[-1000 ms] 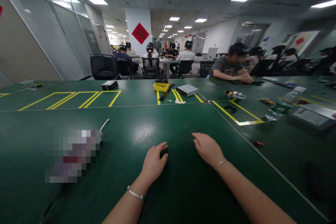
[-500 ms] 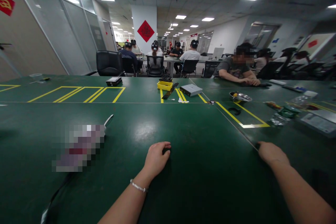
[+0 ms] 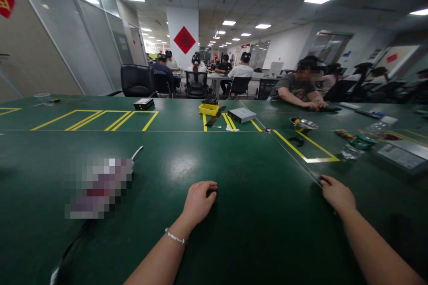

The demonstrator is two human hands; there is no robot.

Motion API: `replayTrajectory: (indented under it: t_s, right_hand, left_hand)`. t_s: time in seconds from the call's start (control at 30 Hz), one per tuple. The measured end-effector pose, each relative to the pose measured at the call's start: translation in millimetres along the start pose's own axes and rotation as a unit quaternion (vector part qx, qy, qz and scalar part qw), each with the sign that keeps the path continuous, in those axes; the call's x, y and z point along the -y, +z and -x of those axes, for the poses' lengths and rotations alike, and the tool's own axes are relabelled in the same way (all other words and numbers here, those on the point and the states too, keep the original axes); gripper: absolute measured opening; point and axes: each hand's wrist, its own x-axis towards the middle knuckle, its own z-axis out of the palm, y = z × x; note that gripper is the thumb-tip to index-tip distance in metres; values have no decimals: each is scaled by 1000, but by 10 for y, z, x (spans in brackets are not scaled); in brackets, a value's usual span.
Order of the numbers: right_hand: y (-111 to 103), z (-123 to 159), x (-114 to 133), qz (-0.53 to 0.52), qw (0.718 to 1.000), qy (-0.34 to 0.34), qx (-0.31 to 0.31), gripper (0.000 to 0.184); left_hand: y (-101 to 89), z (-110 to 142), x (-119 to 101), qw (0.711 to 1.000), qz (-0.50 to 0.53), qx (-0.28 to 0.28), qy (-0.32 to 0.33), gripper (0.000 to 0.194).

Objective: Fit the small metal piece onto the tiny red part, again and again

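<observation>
My left hand (image 3: 200, 199) rests on the green table (image 3: 254, 227), wearing a pale beaded bracelet (image 3: 175, 236) at the wrist. Its fingers curve loosely with the thumb apart, and nothing is in them. Farther right, my right hand (image 3: 337, 193) is closed beside the table seam. A small dark thing shows at its fingertips, too small and hidden to name. To the left of my left hand lies a blurred-out purple and white item (image 3: 102, 189) with a black strap (image 3: 75, 240).
Farther back stand a yellow tray (image 3: 208, 109), a grey box (image 3: 241, 115), a black box (image 3: 144, 103) and a metal bowl (image 3: 303, 123). At right are a plastic bottle (image 3: 359, 142) and a flat grey case (image 3: 403, 156). A person (image 3: 301, 84) sits across the table.
My right hand has moved a little to the left and upward, still closed. The view has shifted slightly. My left hand stays where it was.
</observation>
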Motion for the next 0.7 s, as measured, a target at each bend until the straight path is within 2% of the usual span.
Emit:
replayTrajectory:
  t_s: [0.1,0.17,0.23,0.3,0.37,0.43,0.5,0.57,0.63,0.7]
  right_hand:
    - [-9,141,264,-20,997,-65,-20,42]
    - [12,306,552,-31,992,-122,-22,37]
    - [54,565,913,-65,975,-210,-13,31]
    - [114,914,1305,-137,933,-334,1,25]
    - [186,1296,1676,-195,888,-417,19,23]
    - [257,1629,1983,-214,859,-463,39,22]
    - [301,1835,2196,-222,847,-481,55,23]
    - [292,1872,2299,-235,836,-492,70,23]
    - [229,1738,2283,-246,830,-495,73,27]
    - [139,1465,2133,-215,855,-468,56,35]
  left_hand:
    - [-13,-1,-24,1000,-3,7,-8,25]
    - [-19,1,-40,1000,-1,14,-21,25]
    - [-19,10,-55,999,12,25,-33,26]
    - [-10,25,-65,998,42,37,-33,29]
    - [8,43,-62,995,80,50,-20,32]
    - [29,55,-42,992,113,59,-8,30]
    - [43,53,-10,989,137,56,-8,23]
    - [43,36,19,984,171,44,-21,19]
    - [27,8,33,973,224,27,-43,20]
    - [1,-23,27,957,281,10,-74,23]
